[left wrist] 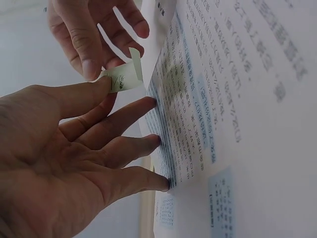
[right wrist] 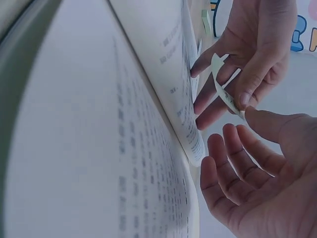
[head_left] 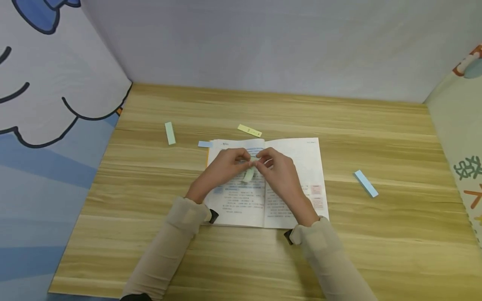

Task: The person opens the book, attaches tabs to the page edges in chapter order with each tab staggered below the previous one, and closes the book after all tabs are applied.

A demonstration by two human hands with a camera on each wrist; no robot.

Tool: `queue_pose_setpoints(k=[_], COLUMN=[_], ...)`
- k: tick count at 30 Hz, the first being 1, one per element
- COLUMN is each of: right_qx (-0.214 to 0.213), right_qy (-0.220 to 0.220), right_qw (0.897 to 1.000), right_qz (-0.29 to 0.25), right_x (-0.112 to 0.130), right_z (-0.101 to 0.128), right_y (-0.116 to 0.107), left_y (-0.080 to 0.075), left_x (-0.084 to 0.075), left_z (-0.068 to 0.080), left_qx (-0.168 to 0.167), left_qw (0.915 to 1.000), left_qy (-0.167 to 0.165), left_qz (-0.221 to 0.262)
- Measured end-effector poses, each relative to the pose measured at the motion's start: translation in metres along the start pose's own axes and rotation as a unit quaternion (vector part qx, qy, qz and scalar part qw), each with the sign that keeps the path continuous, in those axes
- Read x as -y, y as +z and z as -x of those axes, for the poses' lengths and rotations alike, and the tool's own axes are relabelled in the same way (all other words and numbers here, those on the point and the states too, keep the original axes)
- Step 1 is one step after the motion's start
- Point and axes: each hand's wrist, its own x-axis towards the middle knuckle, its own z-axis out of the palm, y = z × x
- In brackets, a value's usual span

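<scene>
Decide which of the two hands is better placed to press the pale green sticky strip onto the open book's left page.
Probably left. The left hand pinches the strip and its other fingertips already touch the left page; the right hand only pinches the strip's end.

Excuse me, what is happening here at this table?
A person holds a small green sticky strip between both hands above an open book on a wooden table. The left hand pinches one end, with its other fingers resting on the left page; the right hand pinches the other end. More strips lie loose: a green one, a yellow one and two blue ones.
</scene>
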Motion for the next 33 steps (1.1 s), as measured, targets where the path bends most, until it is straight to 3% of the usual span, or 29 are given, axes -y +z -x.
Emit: queue_pose_setpoints(k=[13, 23, 28, 33], right_qx=[-0.007, 0.020, 0.019, -0.019], right_qy=[0.014, 0.034, 0.043, 0.067], right_qw=[1.000, 0.999, 0.998, 0.995], right_qz=[-0.008, -0.022, -0.042, -0.076], right_x=[0.000, 0.002, -0.010, -0.031], right_z=[-0.004, -0.006, -0.003, 0.007], right_y=[0.003, 0.002, -0.003, -0.016], left_y=[0.001, 0.002, 0.002, 0.002], left_x=[-0.004, -0.003, -0.003, -0.003], left_z=[0.002, 0.001, 0.002, 0.002], left_qx=[0.008, 0.004, 0.009, 0.008], left_qw=[0.9997, 0.9995, 0.9997, 0.9997], left_qy=[-0.015, -0.013, -0.012, -0.010], left_qz=[-0.017, -0.030, -0.021, -0.021])
